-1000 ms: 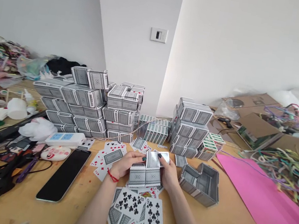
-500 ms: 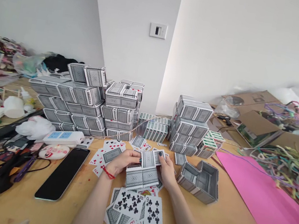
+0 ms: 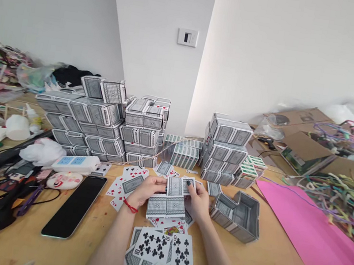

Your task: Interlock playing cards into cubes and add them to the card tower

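Between my hands is a block of folded playing cards (image 3: 167, 207) with grey patterned backs, raised a little over loose cards. My left hand (image 3: 149, 191) closes on its left side, a red string bracelet round the wrist. On the right, my right hand (image 3: 198, 201) pinches a folded card (image 3: 187, 186) at the block's upper right, thumb on top. The fingers under the block are hidden. Loose cards lie beneath and in front, among them a ten of clubs (image 3: 152, 244) and a nine of clubs (image 3: 183, 259). Right of my hands sits an open-topped card box (image 3: 244, 219).
Stacked card blocks stand at the back left (image 3: 99, 113) and the back right (image 3: 231, 132). Small card packs (image 3: 185, 154) sit between them. A black phone (image 3: 74, 206) and a power strip (image 3: 76, 162) lie left. Pink paper (image 3: 312, 234) and a pile of pipe cleaners (image 3: 343, 208) occupy the right.
The card block has shifted slightly left and tilted between my hands. My right thumb has moved a little on the upper right card. Both hands keep their hold.
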{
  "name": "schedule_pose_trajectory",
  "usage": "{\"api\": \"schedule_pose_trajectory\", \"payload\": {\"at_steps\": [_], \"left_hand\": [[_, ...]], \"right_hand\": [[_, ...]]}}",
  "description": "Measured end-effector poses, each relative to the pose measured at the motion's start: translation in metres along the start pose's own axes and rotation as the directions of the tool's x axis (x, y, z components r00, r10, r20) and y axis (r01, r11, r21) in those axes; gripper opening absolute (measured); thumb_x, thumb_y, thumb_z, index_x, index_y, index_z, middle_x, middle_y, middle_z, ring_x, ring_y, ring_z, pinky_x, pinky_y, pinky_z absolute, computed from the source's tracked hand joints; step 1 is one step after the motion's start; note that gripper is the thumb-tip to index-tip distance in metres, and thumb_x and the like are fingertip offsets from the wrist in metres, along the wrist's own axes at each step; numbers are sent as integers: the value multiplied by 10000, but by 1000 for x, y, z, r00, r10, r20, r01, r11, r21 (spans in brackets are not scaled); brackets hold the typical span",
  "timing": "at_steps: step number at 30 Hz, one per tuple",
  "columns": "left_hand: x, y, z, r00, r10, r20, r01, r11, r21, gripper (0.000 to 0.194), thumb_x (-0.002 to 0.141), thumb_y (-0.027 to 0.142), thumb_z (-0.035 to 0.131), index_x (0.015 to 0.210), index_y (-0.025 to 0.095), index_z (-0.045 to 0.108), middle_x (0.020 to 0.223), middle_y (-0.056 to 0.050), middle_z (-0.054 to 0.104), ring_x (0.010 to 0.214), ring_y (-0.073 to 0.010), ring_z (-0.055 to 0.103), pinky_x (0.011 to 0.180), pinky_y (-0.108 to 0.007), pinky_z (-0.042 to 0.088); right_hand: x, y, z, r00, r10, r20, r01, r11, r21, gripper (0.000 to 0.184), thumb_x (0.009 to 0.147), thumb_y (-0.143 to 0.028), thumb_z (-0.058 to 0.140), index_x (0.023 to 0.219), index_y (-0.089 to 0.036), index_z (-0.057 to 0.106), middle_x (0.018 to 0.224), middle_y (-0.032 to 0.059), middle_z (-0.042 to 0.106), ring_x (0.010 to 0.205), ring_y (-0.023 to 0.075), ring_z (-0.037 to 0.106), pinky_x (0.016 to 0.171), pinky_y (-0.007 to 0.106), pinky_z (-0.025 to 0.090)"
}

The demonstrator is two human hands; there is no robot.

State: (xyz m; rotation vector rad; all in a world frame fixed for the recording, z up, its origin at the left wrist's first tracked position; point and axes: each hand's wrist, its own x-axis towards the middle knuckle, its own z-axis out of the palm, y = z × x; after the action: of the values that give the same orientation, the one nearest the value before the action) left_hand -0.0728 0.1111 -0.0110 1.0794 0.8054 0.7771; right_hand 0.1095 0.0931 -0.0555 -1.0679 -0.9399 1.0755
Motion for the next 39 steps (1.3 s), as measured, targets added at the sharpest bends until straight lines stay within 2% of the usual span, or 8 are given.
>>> {"api": "schedule_pose_trajectory", "payload": {"at_steps": [4, 8, 19, 25, 30, 34, 39], "left_hand": [[1, 1, 1, 998, 34, -48, -33, 999, 23, 272, 588, 175, 671, 858, 151, 701, 858, -79, 707, 799, -230, 639, 745, -311, 446], [1, 0, 1, 992, 79, -103, -70, 994, 89, 252, 603, 194, 654, 847, 162, 706, 831, -66, 712, 774, -225, 642, 748, -315, 445], [0, 1, -3, 989, 87, -122, -75, 992, 104, 247, 591, 186, 666, 834, 164, 709, 817, -62, 714, 769, -227, 644, 758, -318, 443], [2, -2, -6, 990, 93, -102, -85, 993, 76, 251, 596, 172, 656, 842, 169, 708, 834, -62, 713, 770, -226, 643, 750, -313, 442], [3, -4, -6, 985, 126, -114, -113, 987, 114, 240, 623, 183, 645, 854, 172, 708, 836, -61, 713, 776, -223, 642, 763, -316, 439], [3, -5, -6, 977, 169, -130, -147, 975, 165, 233, 637, 186, 636, 858, 188, 708, 841, -52, 713, 771, -220, 643, 775, -324, 438], [4, -6, -7, 977, 165, -138, -141, 975, 170, 246, 625, 190, 645, 861, 169, 708, 849, -69, 711, 774, -221, 645, 772, -319, 441]], "right_hand": [[2, -7, -5, 998, -3, 64, 4, 1000, -20, 231, 615, -413, 675, 635, -186, 636, 606, 8, 610, 595, 170, 502, 559, 266, 380], [4, -9, -6, 998, 14, 64, -11, 999, -51, 268, 583, -417, 690, 523, -180, 580, 491, -19, 542, 509, 135, 444, 503, 247, 338], [2, -5, -5, 993, 80, 81, -80, 997, -5, 282, 598, -430, 679, 549, -173, 575, 501, -24, 545, 475, 117, 419, 483, 237, 314], [2, -3, -4, 993, 102, 65, -104, 994, 36, 257, 599, -419, 684, 568, -180, 594, 543, 1, 581, 520, 150, 480, 508, 256, 370], [-3, -10, 0, 987, 141, 82, -149, 983, 105, 248, 598, -419, 687, 623, -185, 611, 556, 4, 589, 526, 159, 505, 518, 271, 399], [-7, -19, 5, 989, 139, 57, -143, 987, 69, 290, 592, -440, 685, 543, -191, 544, 422, -45, 472, 401, 106, 396, 432, 243, 334], [-5, -14, 4, 993, 112, 31, -109, 989, -97, 405, 604, -498, 652, 461, -199, 419, 351, -63, 383, 342, 72, 292, 365, 220, 213]]}}
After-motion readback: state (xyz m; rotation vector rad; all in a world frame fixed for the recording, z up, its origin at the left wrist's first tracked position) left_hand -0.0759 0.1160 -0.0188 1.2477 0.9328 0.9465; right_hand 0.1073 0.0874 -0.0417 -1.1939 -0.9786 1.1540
